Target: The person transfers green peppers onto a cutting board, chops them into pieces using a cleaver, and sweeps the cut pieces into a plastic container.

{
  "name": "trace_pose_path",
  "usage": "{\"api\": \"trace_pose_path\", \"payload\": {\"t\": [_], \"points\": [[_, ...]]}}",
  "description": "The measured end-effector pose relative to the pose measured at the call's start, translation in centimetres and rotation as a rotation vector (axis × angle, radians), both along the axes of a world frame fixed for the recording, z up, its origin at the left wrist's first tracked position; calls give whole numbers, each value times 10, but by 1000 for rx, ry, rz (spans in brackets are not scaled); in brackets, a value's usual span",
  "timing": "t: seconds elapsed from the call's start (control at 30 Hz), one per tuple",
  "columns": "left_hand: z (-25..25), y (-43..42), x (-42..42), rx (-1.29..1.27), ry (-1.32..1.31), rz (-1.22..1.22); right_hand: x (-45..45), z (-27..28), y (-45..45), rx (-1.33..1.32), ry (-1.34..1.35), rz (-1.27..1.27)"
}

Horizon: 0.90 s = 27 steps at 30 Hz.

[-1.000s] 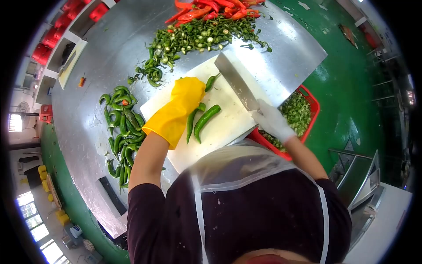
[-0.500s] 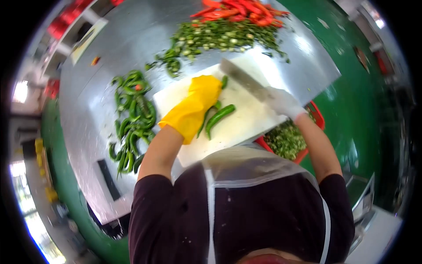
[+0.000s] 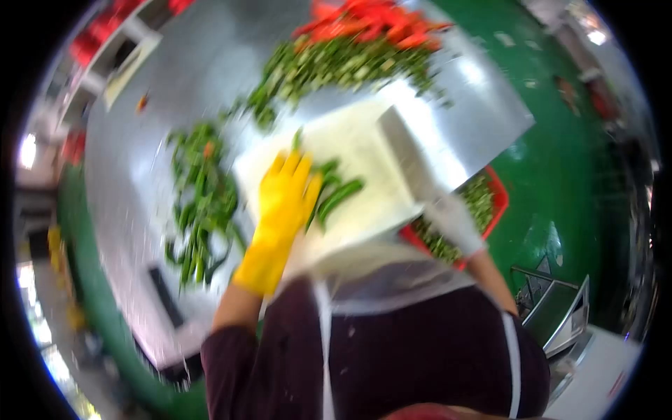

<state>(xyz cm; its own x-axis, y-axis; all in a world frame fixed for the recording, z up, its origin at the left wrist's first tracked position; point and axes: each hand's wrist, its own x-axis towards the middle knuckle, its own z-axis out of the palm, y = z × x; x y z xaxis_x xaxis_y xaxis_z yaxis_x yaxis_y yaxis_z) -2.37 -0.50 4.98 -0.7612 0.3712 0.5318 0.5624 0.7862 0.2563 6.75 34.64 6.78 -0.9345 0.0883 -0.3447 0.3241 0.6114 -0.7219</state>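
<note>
My left hand (image 3: 283, 199), in a yellow rubber glove, lies over the left part of the white cutting board (image 3: 364, 133) with its fingers stretched out and slightly apart. A green chili pepper (image 3: 297, 138) pokes out beyond its fingertips. Just right of the thumb, more green chili peppers (image 3: 339, 200) rest on the board. My right hand (image 3: 453, 222), in a white glove, is closed around the handle of a cleaver (image 3: 406, 150), which the hand hides. The broad blade angles up and left along the board's right side, and the hand is above a red basket (image 3: 500, 198).
Chopped green pieces (image 3: 477, 201) fill the basket. Whole green peppers (image 3: 203, 210) lie in a heap left of the board on the metal table (image 3: 140, 182). Cut green pieces (image 3: 329, 70) and red peppers (image 3: 371, 24) are piled behind it. A dark bar (image 3: 165, 297) lies at front left.
My left hand has shifted left, and its fingers have straightened out. My right hand has moved down over the basket, bringing the cleaver towards the board's right edge. The view has shifted slightly.
</note>
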Motion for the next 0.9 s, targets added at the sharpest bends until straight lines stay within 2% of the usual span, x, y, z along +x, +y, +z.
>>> {"api": "trace_pose_path", "payload": {"t": [0.03, 0.1, 0.2, 0.3, 0.33, 0.43, 0.5, 0.57, 0.63, 0.7, 0.73, 0.8, 0.9], "points": [[15, 0, 7, 28, -10, -88, 9, -19, 9, 174, 120, 60], [19, 9, 21, -45, -140, -149, 11, -20, 13, 294, 98, 148], [5, 30, 42, -323, -364, -93, 3, -7, 7, 257, -57, 101], [-5, 34, 41, -435, -365, -56, 5, -14, -4, 279, -56, 112], [3, 38, 37, -417, -355, -63, 4, -9, -4, 280, -55, 107], [19, 32, 23, 3, -383, -112, 3, -5, -3, 313, -33, 101], [22, 18, -1, 136, -247, -171, 1, -3, -10, 372, -95, 118], [11, -3, -29, -21, -80, -298, 7, -30, 0, 380, 67, 226], [6, -8, -62, -277, -47, -427, 3, -10, -1, 338, 9, 86], [-10, -18, -70, -304, -106, -532, 15, -13, -1, 227, 14, 43], [-20, -22, -72, -321, -166, -528, 4, -15, -5, 242, -59, 69], [-4, -13, -82, -358, -184, -546, -4, -6, -4, 236, -58, 73], [-25, -18, -79, -320, -139, -473, 2, -10, -6, 272, -23, 90]]}}
